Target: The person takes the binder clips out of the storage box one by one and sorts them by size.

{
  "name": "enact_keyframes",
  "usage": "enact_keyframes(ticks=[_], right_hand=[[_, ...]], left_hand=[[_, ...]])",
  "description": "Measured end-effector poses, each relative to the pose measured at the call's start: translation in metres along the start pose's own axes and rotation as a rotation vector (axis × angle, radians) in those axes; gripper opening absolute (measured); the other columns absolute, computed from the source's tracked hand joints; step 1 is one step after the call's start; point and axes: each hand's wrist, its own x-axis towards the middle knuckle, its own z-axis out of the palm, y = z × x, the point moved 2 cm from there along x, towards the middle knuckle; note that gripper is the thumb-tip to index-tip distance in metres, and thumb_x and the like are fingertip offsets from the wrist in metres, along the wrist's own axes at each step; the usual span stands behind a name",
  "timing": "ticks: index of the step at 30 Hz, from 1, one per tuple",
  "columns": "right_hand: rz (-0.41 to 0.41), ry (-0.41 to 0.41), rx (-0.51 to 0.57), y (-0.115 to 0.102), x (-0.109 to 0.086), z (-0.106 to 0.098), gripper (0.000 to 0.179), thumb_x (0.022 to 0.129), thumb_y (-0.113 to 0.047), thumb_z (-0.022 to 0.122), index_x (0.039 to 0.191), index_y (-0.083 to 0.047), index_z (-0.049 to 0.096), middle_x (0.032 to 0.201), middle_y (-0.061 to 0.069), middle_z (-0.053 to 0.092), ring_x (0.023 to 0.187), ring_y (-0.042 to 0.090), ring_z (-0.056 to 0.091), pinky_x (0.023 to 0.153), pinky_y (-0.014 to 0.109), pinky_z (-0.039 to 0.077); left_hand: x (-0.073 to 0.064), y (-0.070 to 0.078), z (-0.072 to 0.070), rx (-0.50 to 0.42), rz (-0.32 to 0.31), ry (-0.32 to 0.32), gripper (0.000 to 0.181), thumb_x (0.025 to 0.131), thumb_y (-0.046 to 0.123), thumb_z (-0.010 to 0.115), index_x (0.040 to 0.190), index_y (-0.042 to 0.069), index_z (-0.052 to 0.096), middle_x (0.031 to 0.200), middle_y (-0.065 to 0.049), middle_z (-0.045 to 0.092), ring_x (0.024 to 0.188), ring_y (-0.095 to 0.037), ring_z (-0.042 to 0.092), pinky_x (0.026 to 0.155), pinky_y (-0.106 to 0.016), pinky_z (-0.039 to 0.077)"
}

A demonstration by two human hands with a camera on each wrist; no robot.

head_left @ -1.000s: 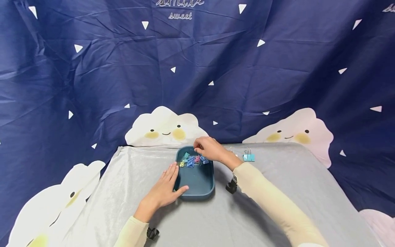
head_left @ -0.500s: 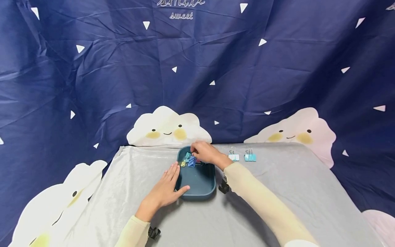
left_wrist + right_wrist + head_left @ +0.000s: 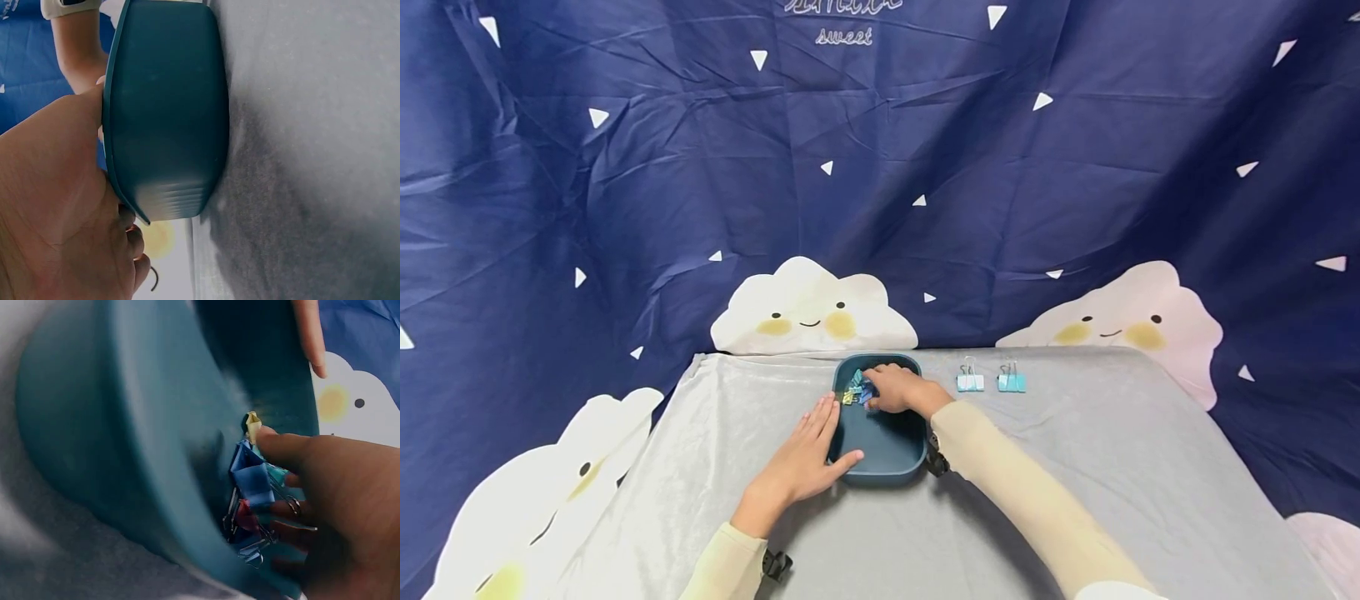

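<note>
A dark teal box (image 3: 883,478) stands on the table with several small binder clips bunched at its far end. My left hand (image 3: 805,454) rests along the box's left rim, fingers straight and thumb spread toward the near side. My right hand (image 3: 898,390) reaches down inside the box over the clips. In the right wrist view its thumb is at a yellow binder clip (image 3: 252,424), and the other fingers are spread beside a blue binder clip (image 3: 253,480). A red binder clip (image 3: 245,515) and a green one (image 3: 275,472) lie in the same bunch.
Two larger binder clips stand right of the box near the table's back edge: a pale, shiny one (image 3: 970,383) and a light blue one (image 3: 1011,383). A grey cloth (image 3: 1045,483) covers the table. Behind it hangs a navy curtain (image 3: 880,208) with clouds.
My right hand has gone from the far right rim down into the box, over the clips, uncovering the two larger clips to the right. My left hand keeps its place on the rim.
</note>
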Motion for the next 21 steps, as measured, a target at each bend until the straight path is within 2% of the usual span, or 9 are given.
enact_keyframes(ticks=[3, 7, 9, 11, 14, 21], right_hand=[[0.018, -0.024, 0.016, 0.002, -0.001, 0.004, 0.065, 0.104, -0.039, 0.07, 0.159, -0.016, 0.046, 0.157, 0.013, 0.056, 0.146, 0.034, 0.051, 0.12, 0.053, 0.045], [0.005, 0.025, 0.001, 0.006, -0.001, 0.007, 0.037, 0.103, -0.035, 0.072, 0.132, -0.015, 0.06, 0.123, 0.006, 0.07, 0.115, 0.026, 0.065, 0.099, 0.045, 0.056], [-0.011, 0.042, -0.025, 0.008, 0.0, 0.008, 0.027, 0.103, -0.034, 0.073, 0.119, -0.015, 0.062, 0.108, 0.002, 0.069, 0.1, 0.021, 0.065, 0.089, 0.04, 0.057], [-0.02, 0.057, -0.048, 0.01, 0.0, 0.009, 0.024, 0.102, -0.032, 0.075, 0.112, -0.015, 0.062, 0.099, -0.001, 0.067, 0.09, 0.018, 0.063, 0.083, 0.037, 0.056], [-0.033, 0.073, -0.064, 0.011, -0.001, 0.011, 0.023, 0.1, -0.03, 0.077, 0.108, -0.015, 0.061, 0.092, -0.002, 0.063, 0.084, 0.016, 0.06, 0.078, 0.035, 0.052], [-0.086, 0.105, -0.154, 0.013, 0.001, 0.014, 0.014, 0.1, -0.022, 0.076, 0.098, -0.018, 0.063, 0.094, -0.001, 0.058, 0.082, 0.015, 0.056, 0.075, 0.033, 0.05]], left_hand=[[0.0, 0.001, 0.0, -0.003, 0.002, 0.0, 0.102, 0.104, 0.071, 0.048, 0.17, 0.001, 0.015, 0.18, -0.014, 0.008, 0.168, -0.03, 0.01, 0.136, -0.052, 0.018], [0.0, 0.001, 0.0, -0.008, 0.004, 0.005, 0.101, 0.104, 0.07, 0.049, 0.17, 0.0, 0.016, 0.18, -0.014, 0.009, 0.168, -0.03, 0.01, 0.136, -0.052, 0.019], [0.0, 0.0, 0.001, -0.011, 0.008, 0.014, 0.101, 0.104, 0.07, 0.05, 0.17, 0.0, 0.018, 0.18, -0.015, 0.01, 0.168, -0.031, 0.011, 0.136, -0.052, 0.019], [-0.001, 0.0, 0.001, -0.009, 0.008, 0.015, 0.101, 0.104, 0.07, 0.05, 0.17, 0.0, 0.017, 0.18, -0.015, 0.01, 0.168, -0.03, 0.011, 0.136, -0.051, 0.019], [-0.001, 0.0, 0.002, -0.011, 0.015, 0.025, 0.1, 0.104, 0.069, 0.05, 0.169, -0.001, 0.019, 0.179, -0.016, 0.012, 0.168, -0.032, 0.012, 0.136, -0.053, 0.02], [-0.002, 0.001, 0.001, -0.025, 0.023, 0.039, 0.1, 0.104, 0.067, 0.052, 0.168, -0.003, 0.021, 0.179, -0.019, 0.014, 0.167, -0.035, 0.015, 0.135, -0.055, 0.022]])
